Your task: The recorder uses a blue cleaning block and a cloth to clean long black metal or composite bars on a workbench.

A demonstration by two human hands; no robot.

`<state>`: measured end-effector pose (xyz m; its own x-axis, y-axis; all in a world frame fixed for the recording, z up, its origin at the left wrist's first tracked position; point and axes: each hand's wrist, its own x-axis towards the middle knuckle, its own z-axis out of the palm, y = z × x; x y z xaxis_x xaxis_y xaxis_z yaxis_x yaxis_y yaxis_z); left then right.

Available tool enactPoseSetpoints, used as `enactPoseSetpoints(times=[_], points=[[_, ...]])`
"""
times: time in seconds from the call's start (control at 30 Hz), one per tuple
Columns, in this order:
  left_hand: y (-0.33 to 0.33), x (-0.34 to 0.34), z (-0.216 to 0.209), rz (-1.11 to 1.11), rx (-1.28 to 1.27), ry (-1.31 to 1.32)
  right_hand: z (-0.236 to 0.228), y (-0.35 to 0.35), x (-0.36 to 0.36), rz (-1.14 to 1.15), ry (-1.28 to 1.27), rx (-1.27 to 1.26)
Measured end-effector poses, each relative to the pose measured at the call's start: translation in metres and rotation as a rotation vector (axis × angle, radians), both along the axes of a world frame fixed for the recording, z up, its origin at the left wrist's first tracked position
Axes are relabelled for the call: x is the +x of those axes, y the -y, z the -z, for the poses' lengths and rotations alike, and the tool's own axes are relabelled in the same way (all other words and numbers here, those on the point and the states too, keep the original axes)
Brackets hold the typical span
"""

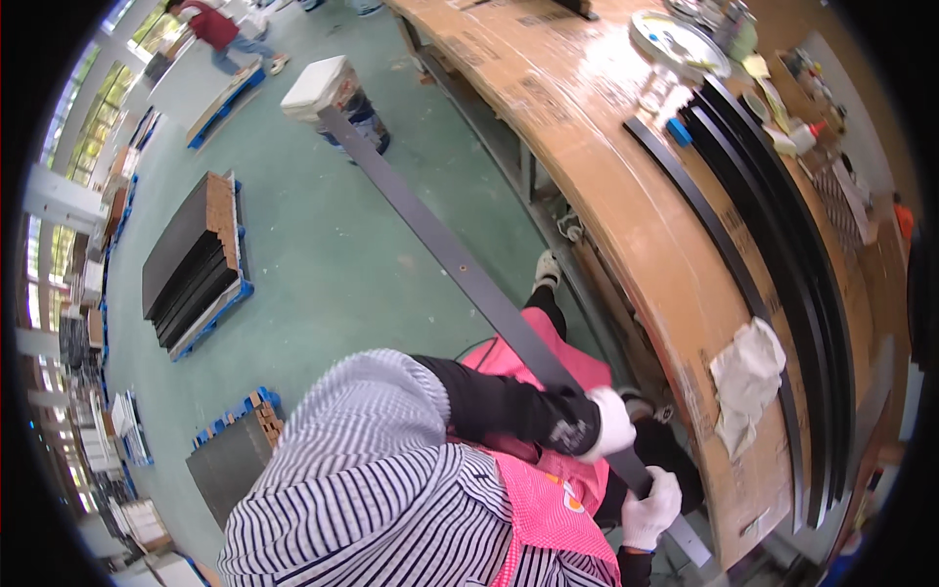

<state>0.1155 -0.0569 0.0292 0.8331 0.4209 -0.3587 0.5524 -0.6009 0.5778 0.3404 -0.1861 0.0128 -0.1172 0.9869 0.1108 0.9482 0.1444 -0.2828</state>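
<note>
A long, flat dark-grey strip [460, 264] slants from upper left to lower right across my body. Small holes show in its face. My left hand [611, 427], in a white glove with a black sleeve cover, is closed around it near the lower part. Just below, my right hand [652, 509], also white-gloved, is closed on the same strip close to its near end. The far end overlaps a white-topped bucket [318, 88] on the floor; whether it rests on the bucket, I cannot tell. My pink apron [553, 499] lies behind the strip.
To the right stands a cardboard-covered workbench [626, 225] bearing several long black strips [773, 225], a white cloth [748, 377], a blue block [679, 131] and a round tray [680, 44]. Stacked dark panels [191, 259] sit on pallets at left. A person in red [215, 27] is far off.
</note>
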Motion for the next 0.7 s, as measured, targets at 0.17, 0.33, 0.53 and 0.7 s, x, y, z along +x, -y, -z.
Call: enactPoseSetpoints(times=[0.17, 0.33, 0.53, 0.7], points=[[-0.035, -0.095, -0.061, -0.145, 0.223, -0.049, -0.032, 0.023, 0.08, 0.048, 0.045, 0.211], [-0.073, -0.129, -0.067, -0.203, 0.625, 0.228, -0.099, 0.025, 0.174, 0.116, 0.291, 0.393], [-0.097, -0.01, -0.091, -0.246, 0.719, 0.356, -0.12, -0.053, 0.18, -0.032, 0.41, 0.468], [-0.161, 0.047, -0.096, 0.004, 0.874, 0.453, -0.103, -0.091, 0.289, 0.032, 0.664, 0.596]])
